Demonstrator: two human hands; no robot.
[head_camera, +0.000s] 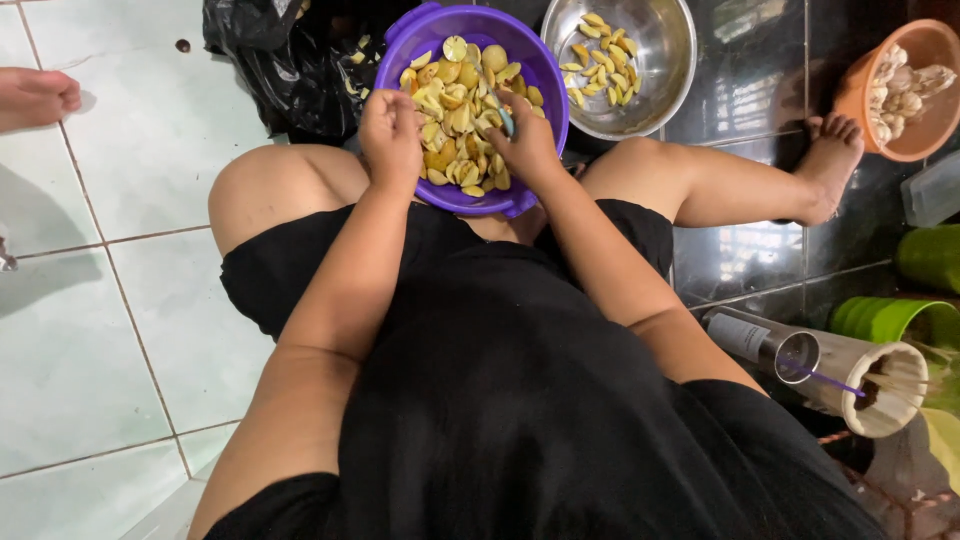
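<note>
Purple bowl (545, 75) heaped with cut yellow fruit (455, 110)

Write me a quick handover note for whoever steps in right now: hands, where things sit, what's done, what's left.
Left hand: over the purple basin, closed on a fruit piece, I think.
Right hand: holds a small knife over the same basin.
Basin sits between the knees, piled with halved yellow fruit.
Done: some slices lie in the steel bowl beyond.
Left: most of the basin's pile.
</note>
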